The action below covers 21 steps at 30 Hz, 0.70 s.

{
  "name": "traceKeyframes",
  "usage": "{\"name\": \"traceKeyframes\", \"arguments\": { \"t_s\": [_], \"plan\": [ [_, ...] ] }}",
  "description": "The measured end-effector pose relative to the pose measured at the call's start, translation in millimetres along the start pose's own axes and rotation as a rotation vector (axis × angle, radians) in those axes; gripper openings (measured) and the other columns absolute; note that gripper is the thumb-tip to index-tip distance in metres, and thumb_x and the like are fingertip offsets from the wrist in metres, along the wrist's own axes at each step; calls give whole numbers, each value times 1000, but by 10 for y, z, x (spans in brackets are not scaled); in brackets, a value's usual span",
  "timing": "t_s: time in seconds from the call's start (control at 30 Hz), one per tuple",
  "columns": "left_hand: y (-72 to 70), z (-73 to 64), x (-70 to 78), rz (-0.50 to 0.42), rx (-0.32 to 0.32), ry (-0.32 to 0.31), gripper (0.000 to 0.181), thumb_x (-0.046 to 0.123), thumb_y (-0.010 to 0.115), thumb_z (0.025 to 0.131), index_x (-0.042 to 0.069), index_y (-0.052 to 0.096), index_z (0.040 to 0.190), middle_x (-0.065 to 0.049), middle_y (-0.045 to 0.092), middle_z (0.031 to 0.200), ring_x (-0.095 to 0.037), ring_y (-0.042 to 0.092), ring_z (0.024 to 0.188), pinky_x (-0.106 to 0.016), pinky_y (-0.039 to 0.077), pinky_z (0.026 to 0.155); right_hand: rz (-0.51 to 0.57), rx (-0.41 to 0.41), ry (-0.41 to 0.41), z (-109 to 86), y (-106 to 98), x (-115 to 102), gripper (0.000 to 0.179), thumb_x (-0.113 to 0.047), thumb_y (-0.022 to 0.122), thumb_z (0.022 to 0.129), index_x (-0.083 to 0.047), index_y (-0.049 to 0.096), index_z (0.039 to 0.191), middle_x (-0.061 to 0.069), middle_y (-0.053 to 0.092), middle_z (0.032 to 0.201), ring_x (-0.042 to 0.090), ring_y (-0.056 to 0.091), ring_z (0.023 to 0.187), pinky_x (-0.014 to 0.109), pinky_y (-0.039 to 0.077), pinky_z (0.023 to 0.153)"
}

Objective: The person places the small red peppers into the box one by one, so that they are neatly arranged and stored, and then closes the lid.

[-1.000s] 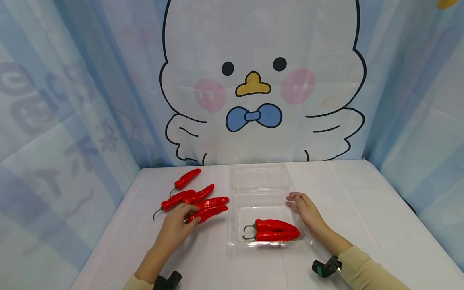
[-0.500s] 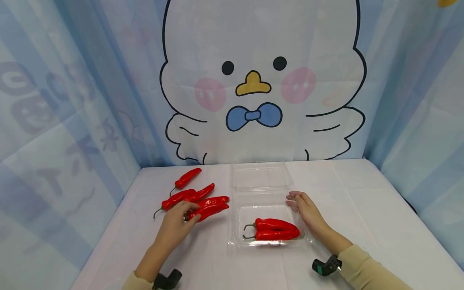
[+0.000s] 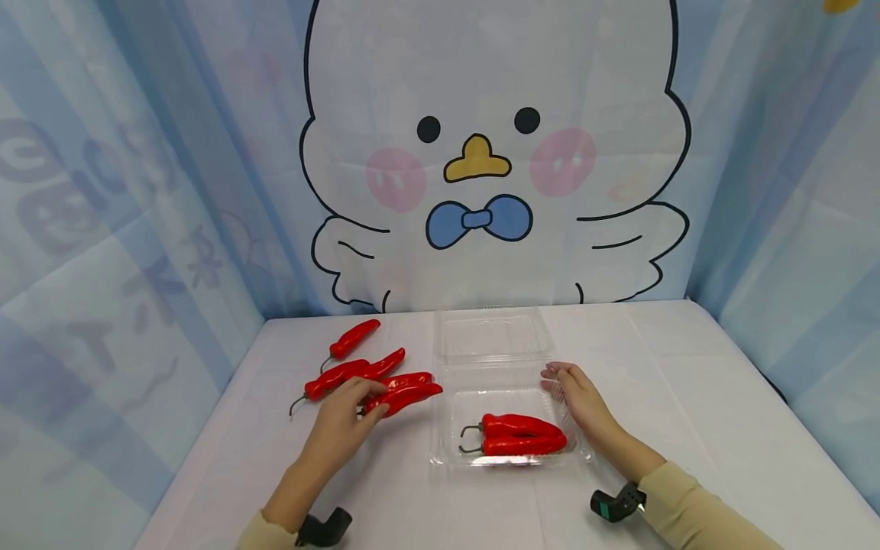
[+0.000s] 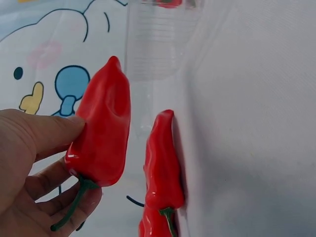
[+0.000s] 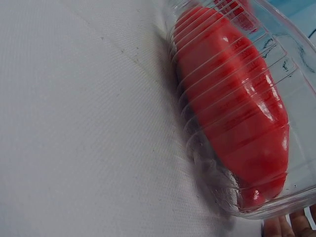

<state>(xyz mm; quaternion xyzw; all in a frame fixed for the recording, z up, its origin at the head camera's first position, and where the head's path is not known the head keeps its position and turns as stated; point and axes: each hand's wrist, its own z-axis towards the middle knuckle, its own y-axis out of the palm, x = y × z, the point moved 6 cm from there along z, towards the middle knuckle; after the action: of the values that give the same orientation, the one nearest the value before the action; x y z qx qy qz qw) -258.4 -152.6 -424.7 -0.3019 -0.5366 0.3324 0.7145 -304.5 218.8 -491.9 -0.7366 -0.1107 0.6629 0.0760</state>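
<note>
Between thumb and fingers my left hand (image 3: 344, 420) pinches a red chili pepper (image 4: 104, 123) near its green stem, its tip pointing at the container. In the left wrist view this pepper is raised, with another red pepper (image 4: 164, 160) lying past it. A clear plastic container (image 3: 474, 382) stands mid-table with its lid (image 3: 491, 336) laid back. Two red peppers (image 3: 522, 445) lie side by side in its front half. My right hand (image 3: 584, 401) rests along the container's right wall, fingers fairly straight; in the right wrist view only its fingertips (image 5: 298, 224) show.
Several loose red peppers lie left of the container, one (image 3: 354, 338) farthest back and others (image 3: 337, 378) bunched near my left hand. The white-covered table (image 3: 687, 405) ends at a blue curtain (image 3: 763, 229) printed with a cartoon bird.
My left hand has shifted slightly right with the pepper, whose tip now reaches the container's left edge. The right hand and the container have stayed in place.
</note>
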Motion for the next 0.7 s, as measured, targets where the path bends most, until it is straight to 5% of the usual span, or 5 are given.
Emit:
{"name": "traceKeyframes", "arguments": {
  "t_s": [0.3,0.7],
  "plan": [
    [18,4,37,17,-30,5,38,18,84,87,20,72,123,-2,70,117,-19,59,104,-36,61,86,6,-6,1,-3,-2,10,46,-21,24,115,8,33,149,32,46,152,45,49,140,55,34,120],
    [79,30,132,38,-53,14,40,19,84,87,19,72,126,0,70,111,-16,57,97,-32,60,82,0,2,-1,-5,0,3,46,-23,26,115,6,35,148,30,48,151,44,50,140,54,35,120]
  ]
}}
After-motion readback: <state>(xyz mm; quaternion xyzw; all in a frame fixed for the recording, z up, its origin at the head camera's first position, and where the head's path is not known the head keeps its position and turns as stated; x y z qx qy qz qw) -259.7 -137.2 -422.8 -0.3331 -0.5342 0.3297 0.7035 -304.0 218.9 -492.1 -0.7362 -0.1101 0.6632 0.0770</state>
